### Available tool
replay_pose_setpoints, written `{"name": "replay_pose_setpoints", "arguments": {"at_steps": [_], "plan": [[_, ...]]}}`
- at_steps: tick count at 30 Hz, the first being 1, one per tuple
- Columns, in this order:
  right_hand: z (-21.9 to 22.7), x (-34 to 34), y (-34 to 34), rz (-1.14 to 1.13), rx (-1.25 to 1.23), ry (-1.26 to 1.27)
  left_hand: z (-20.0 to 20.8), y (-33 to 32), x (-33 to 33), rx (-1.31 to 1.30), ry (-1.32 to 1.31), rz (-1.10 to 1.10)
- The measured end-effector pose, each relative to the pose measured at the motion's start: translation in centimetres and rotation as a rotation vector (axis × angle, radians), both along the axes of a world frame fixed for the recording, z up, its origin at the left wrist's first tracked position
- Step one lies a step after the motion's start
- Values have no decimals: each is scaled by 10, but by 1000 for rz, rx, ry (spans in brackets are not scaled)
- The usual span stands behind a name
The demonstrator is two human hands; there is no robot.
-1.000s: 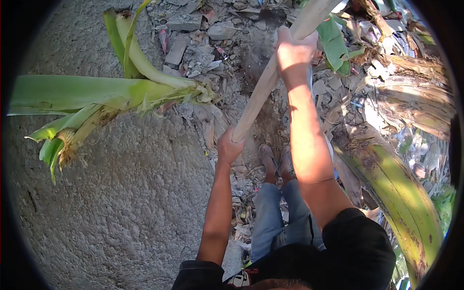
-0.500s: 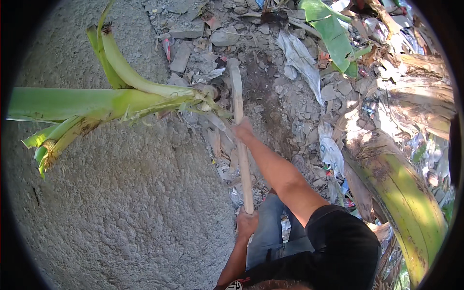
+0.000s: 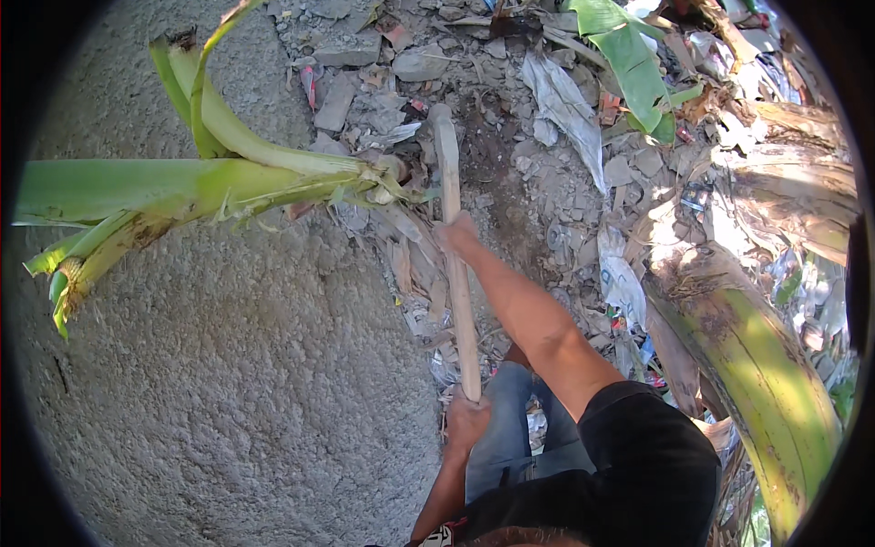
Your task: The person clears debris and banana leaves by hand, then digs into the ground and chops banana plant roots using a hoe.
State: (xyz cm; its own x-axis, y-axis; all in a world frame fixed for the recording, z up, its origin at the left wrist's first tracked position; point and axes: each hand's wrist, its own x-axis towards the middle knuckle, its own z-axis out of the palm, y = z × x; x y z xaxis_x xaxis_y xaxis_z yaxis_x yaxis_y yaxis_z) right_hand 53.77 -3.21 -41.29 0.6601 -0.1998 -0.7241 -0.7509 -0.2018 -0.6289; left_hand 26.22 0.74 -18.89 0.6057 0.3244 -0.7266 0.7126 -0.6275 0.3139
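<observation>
A long, pale wooden tool handle (image 3: 463, 319) runs nearly upright through the middle of the view, its worn far end lying over the dirt. What kind of tool it is, I cannot make out. Close to its near end, my left hand (image 3: 467, 419) is closed round it. Higher up, my right hand (image 3: 456, 234) grips the same shaft, arm stretched forward. Just left of the shaft's upper half is the torn base of a green banana plant stem (image 3: 219, 187), which extends to the left with cut stalks branching off.
A rough grey concrete-like surface (image 3: 246, 383) fills the left side. Broken rubble (image 3: 419, 64) and crumpled white plastic (image 3: 565, 109) litter the ground ahead. On the right lie a thick yellow-green banana trunk (image 3: 756, 365), dry brown sheaths (image 3: 793, 191) and a green leaf (image 3: 629, 68).
The banana stem has shifted slightly left and up, its branching stalks tilting. Both hands keep their hold on the handle, which has barely moved.
</observation>
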Motion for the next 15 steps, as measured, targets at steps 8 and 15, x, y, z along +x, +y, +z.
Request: {"name": "replay_pose_setpoints", "arguments": {"at_steps": [8, 15], "plan": [[-56, -30, -28, -365, 197, 69, 15, 13, 37, 125, 63, -244], [-37, -53, -18, -306, 409, 168, -33, 39, -11, 257, 107, -318]]}}
